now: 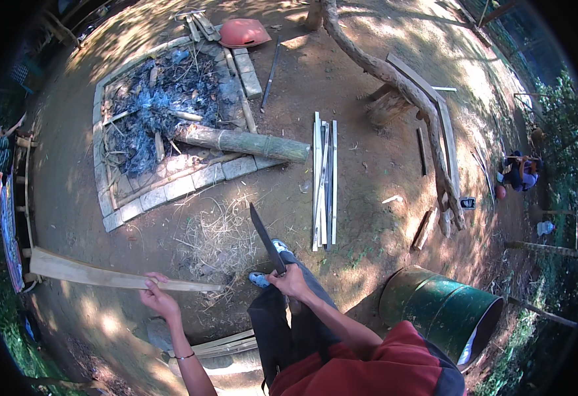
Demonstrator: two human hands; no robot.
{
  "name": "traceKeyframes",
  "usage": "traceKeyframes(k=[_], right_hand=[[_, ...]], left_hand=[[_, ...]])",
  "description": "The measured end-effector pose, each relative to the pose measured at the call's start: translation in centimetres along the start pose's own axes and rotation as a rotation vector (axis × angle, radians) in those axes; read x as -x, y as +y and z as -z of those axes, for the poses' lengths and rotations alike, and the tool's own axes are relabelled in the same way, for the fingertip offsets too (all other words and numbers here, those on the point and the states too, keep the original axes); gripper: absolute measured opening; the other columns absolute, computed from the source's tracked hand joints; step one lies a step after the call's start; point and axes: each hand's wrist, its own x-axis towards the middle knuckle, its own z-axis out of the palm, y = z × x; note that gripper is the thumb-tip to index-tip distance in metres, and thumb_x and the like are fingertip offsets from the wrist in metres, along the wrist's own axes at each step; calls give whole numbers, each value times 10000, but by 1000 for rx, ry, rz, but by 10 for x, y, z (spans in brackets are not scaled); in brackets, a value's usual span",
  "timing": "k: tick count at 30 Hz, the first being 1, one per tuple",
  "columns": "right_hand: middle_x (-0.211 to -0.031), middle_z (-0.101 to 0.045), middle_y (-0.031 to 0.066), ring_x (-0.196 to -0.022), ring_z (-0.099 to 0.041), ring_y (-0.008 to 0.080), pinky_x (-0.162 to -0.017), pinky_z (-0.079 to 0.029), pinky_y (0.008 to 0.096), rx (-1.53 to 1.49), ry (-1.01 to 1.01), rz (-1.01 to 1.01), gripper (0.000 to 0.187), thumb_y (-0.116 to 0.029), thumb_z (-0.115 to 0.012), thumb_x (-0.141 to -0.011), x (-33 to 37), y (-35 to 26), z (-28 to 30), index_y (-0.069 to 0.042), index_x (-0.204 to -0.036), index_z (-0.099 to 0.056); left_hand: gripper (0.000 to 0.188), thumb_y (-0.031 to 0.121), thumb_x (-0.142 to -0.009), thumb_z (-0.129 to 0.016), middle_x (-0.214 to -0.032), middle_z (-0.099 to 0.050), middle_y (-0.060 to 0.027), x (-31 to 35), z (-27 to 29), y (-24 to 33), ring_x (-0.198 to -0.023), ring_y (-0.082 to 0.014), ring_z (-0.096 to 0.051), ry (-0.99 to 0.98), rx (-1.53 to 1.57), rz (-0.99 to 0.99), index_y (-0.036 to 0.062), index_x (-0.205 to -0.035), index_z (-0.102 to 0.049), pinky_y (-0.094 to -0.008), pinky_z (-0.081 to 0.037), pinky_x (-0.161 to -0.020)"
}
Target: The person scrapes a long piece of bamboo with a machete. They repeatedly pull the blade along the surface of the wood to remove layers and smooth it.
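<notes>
My left hand [159, 298] is closed around a long pale bamboo strip [91, 271], gripping it right of its middle. The strip lies nearly level across my left side, its wide end far out to the left and its thin end near my knee. My right hand [290, 281] grips a machete [264, 233] over my lap. Its dark blade points forward and a little left, apart from the strip. Several split strips [325, 178] lie in a bundle on the ground ahead. Thin shavings [216, 237] are scattered in front of my feet.
A smoking ash bed [163, 99] sits inside a block border [144, 204], with a thick bamboo log [243, 142] reaching out of it. A green drum [434, 307] lies at my right. Farther off are a crooked trunk [368, 63], a red basin [244, 33] and people at both sides.
</notes>
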Motion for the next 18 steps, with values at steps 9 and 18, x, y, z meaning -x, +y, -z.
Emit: traceKeyframes(k=[9, 18], right_hand=[[-582, -591, -6, -530, -497, 48, -449, -385, 277, -215, 135, 136, 274, -257, -815, -762, -33, -63, 75, -12, -815, -707], [-696, -580, -3, -659, -537, 98, -616, -471, 291, -79, 155, 98, 648, -457, -947, -531, -16, -9, 143, -23, -953, -715]], left_hand=[[301, 253, -1072, -364, -770, -490, -49, -60, -154, 42, -701, -141, -480, 64, -8, 81, -10, -1001, -492, -299, -438, -664], [248, 249, -1067, -334, -795, -492, -63, -41, -269, 7, -650, -140, -458, -65, -25, 400, 20, -1068, -429, -313, -421, -580]])
